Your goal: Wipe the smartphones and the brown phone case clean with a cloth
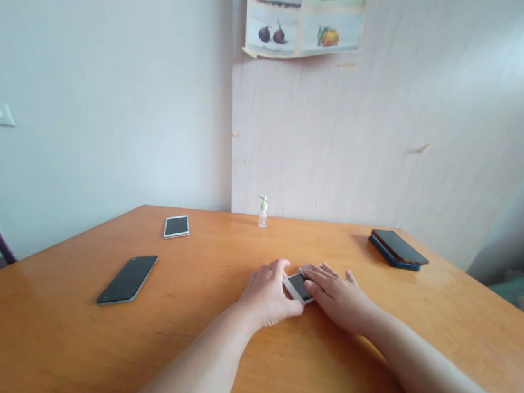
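The white phone [300, 286] is lying on the table [204, 269] between the person's hands. The left hand [268, 294] is gripping its left end — thumb at one edge, fingers at the opposite — presumably for steadiness. The right hand [340, 293] is resting across the other end, likely keeping it flat; it is covering that part, so I cannot tell whether it is gripping. The dark phone [400, 247] at the right is hiding most of the blue item [392, 259] beneath.
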A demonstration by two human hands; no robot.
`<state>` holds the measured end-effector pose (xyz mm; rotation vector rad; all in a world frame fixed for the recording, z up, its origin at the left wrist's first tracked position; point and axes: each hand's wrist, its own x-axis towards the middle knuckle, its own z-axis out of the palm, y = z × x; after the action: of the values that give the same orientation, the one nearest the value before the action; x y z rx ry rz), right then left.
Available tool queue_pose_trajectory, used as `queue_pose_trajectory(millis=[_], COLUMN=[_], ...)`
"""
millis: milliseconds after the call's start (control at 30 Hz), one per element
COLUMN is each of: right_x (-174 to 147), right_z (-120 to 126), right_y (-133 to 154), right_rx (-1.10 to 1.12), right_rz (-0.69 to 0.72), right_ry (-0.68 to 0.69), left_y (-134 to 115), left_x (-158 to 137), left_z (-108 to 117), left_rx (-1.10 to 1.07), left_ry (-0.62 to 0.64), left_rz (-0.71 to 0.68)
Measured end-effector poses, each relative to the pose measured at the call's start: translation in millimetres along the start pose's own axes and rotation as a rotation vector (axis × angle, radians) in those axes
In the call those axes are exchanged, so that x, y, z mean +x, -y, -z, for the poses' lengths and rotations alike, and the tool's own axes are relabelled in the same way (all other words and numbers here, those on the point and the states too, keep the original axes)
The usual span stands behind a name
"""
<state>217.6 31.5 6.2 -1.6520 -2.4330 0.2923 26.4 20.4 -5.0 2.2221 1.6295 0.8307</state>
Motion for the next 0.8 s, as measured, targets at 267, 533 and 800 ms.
queue_pose_trajectory(millis=[267, 533, 800], right_x=[5.0, -4.7, 5.8], right_z=[0.7, -0.7, 2.7], right_y=[-5.6, 12.4, -10.2], right_rx=[-0.043, 0.063, -0.053], right_rz=[-0.149, 0.150, -0.210], right_ry=[-0.012, 0.043, -0.022], left_y=[0.7, 1.5, -2.9], left_x=[-0.7, 0.2, -1.8], left_z=[0.2, -0.4, 3.9], left_rx=[-0.010, -0.024, -0.028], left_ry=[0.015, 0.007, 0.020], left_rz=[0.015, 0.023, 0.055])
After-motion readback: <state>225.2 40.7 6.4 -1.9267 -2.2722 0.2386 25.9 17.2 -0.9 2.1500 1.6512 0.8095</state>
